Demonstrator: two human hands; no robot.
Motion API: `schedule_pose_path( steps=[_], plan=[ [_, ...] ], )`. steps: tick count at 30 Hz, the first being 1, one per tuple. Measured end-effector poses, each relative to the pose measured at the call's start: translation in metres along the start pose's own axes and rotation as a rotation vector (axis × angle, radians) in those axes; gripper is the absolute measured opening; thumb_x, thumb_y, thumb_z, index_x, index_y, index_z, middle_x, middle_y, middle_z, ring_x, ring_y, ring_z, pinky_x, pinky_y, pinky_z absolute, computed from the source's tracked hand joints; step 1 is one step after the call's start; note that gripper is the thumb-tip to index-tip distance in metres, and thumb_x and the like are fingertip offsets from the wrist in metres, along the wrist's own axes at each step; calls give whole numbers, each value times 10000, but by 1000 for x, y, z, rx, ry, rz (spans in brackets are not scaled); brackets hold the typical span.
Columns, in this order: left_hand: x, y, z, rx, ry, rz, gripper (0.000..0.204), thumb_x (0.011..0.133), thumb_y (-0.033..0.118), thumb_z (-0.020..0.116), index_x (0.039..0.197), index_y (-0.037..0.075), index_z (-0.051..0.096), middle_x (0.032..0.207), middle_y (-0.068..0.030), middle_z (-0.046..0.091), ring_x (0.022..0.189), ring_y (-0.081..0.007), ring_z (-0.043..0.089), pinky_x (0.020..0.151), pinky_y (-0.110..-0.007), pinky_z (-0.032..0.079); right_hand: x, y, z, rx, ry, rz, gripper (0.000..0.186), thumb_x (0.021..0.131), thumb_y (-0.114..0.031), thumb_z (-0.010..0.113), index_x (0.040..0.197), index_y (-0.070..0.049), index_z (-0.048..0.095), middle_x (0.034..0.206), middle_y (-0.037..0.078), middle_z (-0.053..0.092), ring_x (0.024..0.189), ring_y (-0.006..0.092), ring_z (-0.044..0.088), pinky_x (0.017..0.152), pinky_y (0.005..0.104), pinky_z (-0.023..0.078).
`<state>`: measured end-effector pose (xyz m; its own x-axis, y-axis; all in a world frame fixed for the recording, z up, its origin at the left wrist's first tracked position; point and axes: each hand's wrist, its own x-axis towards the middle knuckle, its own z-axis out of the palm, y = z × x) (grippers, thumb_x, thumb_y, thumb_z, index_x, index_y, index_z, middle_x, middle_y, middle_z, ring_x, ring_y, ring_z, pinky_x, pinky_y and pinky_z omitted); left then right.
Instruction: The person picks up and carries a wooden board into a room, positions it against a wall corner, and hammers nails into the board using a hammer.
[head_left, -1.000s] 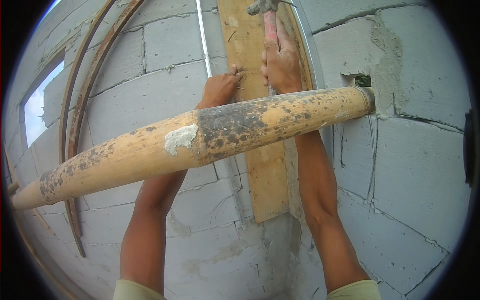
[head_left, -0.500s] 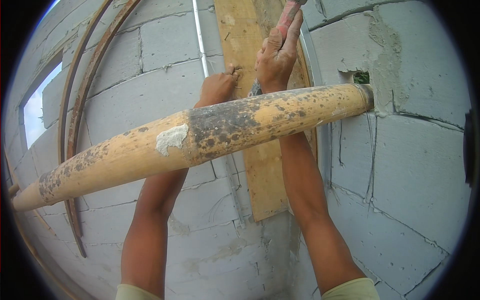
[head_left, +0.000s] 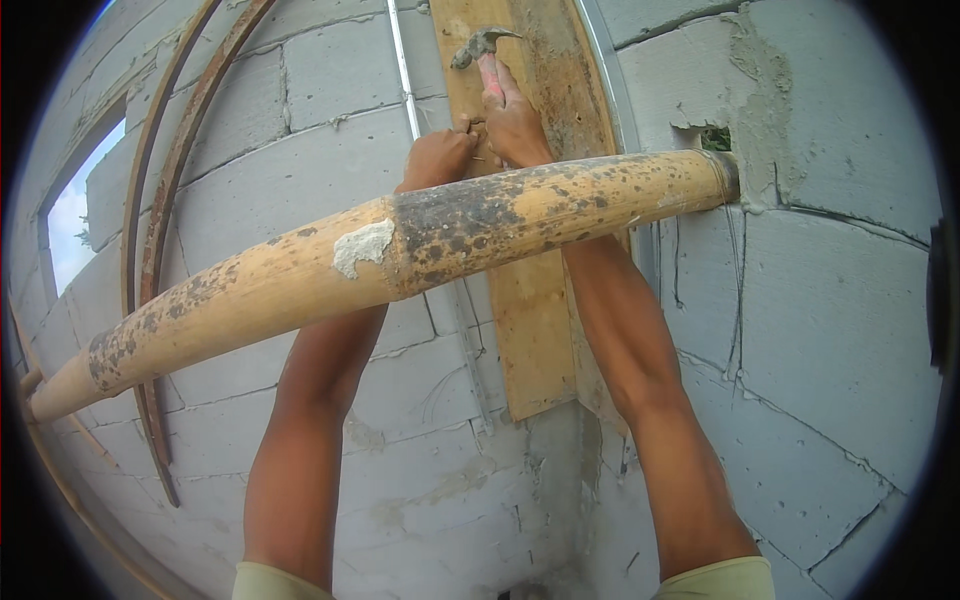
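My right hand (head_left: 517, 130) is wrapped round the pinkish-red handle of a claw hammer (head_left: 483, 48). The hammer's grey, crusted head is upright above the fist, in front of the wooden board (head_left: 535, 340) in the corner. Just left of it, my left hand (head_left: 440, 158) is closed against the board's left edge, finger and thumb together. Whatever they pinch is too small to make out. A thick bamboo pole (head_left: 290, 290), blotched black and with a dab of mortar, crosses in front of both forearms and hides part of them.
Pale block walls (head_left: 350, 70) meet behind the board. The pole's right end sits by a small hole (head_left: 714, 140) in the right wall. A thin metal strip (head_left: 403, 70) runs left of the board. Two curved brown bars (head_left: 170, 180) stand farther left, near a window opening (head_left: 70, 225).
My right hand has swung the hammer down and left, bringing its head into view and the fist close to my left hand. The left hand stays at the board. The view has shifted slightly.
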<state>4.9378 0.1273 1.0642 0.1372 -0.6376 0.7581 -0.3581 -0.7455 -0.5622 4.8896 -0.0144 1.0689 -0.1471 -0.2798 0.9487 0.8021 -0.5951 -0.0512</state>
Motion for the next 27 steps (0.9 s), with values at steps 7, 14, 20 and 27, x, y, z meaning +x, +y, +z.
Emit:
schedule_pose_path(
  steps=[7,14,20,27],
  plan=[
    [1,-6,-1,-70,45,-73,304,1032,201,490,1192,11,667,969,-187,742,799,-342,742,684,-485,590,-12,-38,5,112,95,8,577,1066,-254,478,1618,-251,308,925,141,671,688,215,621,659,373,548],
    [-2,-14,9,-78,-6,-55,352,934,125,550,1241,-27,631,873,-199,743,813,-362,745,675,-489,592,-15,-45,8,-62,-226,39,576,1055,-273,446,1609,-223,293,1137,293,693,1059,446,687,922,481,545],
    [-6,-5,8,-131,61,-64,248,919,128,576,1095,-3,691,1262,-230,678,828,-353,754,684,-476,609,-8,-77,-5,74,-341,473,585,1050,-215,504,1608,-223,326,1381,214,622,1242,342,629,1009,421,496],
    [-12,2,21,-189,97,-90,226,935,202,612,1030,24,712,1368,-215,621,869,-337,751,707,-472,611,-78,-47,-63,-158,-192,-238,572,1065,-287,484,1588,-99,345,1355,250,623,1250,386,607,1064,450,447]
  ],
)
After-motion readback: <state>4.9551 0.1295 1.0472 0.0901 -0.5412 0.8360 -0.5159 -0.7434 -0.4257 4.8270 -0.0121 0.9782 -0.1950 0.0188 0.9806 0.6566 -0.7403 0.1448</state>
